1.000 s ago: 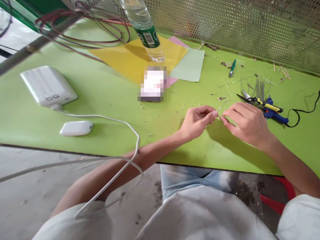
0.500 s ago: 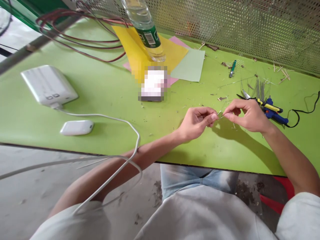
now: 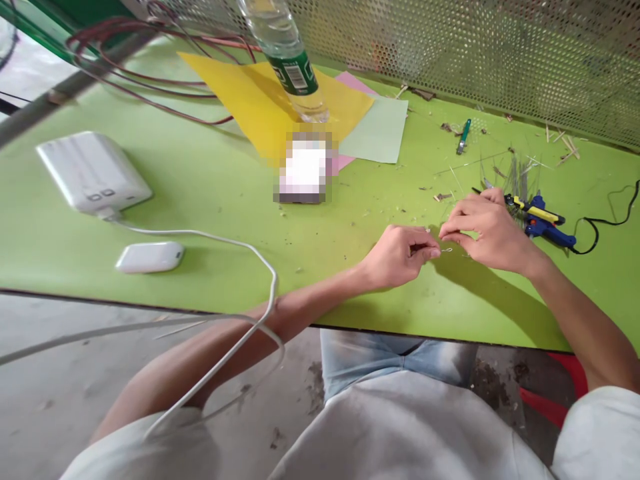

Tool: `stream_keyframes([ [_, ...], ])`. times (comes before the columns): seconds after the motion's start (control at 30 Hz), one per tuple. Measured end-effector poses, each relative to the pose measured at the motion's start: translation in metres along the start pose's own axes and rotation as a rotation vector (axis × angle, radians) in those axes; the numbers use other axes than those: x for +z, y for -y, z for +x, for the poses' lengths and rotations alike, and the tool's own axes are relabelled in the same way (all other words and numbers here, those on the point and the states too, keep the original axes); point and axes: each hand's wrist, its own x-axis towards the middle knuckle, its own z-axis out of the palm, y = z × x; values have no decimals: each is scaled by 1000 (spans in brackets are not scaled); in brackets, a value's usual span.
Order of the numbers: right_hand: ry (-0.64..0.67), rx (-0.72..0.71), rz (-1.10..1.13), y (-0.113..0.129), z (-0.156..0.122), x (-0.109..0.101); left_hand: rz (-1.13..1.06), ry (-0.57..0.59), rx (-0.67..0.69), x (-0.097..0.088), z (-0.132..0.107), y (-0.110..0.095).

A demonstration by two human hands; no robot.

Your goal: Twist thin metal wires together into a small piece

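Observation:
Over the green table [image 3: 320, 267], my left hand [image 3: 403, 253] pinches a thin wire [image 3: 448, 250] between thumb and forefinger. The wire's free end, bent into a small loop, sticks out to the right. Just right of it is my right hand [image 3: 480, 230], its thumb and forefinger closed together near the wire. Whether anything is between those fingertips is too small to tell. Behind the right hand lie yellow-handled pliers [image 3: 540, 209], a blue glue gun [image 3: 550, 227] and a bunch of thin metal wires [image 3: 523, 177].
A green utility knife [image 3: 464, 137] and scraps lie at the back. A water bottle [image 3: 295, 73] stands on a yellow sheet [image 3: 235, 93], behind a pixelated object [image 3: 303, 170]. At left are a white power bank [image 3: 93, 170], a white case [image 3: 150, 257] and a cable [image 3: 273, 287] crossing my left arm.
My fingertips have moved slightly apart. The wire's looped end now shows clear of my right hand, which has turned with its fingers curled. The yellow sheet's left corner has spread further left.

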Motion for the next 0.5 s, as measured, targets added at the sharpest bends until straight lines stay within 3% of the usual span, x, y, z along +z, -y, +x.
stream_keyframes([
  [0.27,-166,-354,-692,45,-3,0,-17,50,-71,1,2,0],
  [0.37,-150,-391,-702,53,-8,5,-108,45,-66,-5,4,0],
  [0.5,-151,-212,-459,47,-17,20,-374,-36,-117,-6,8,2],
])
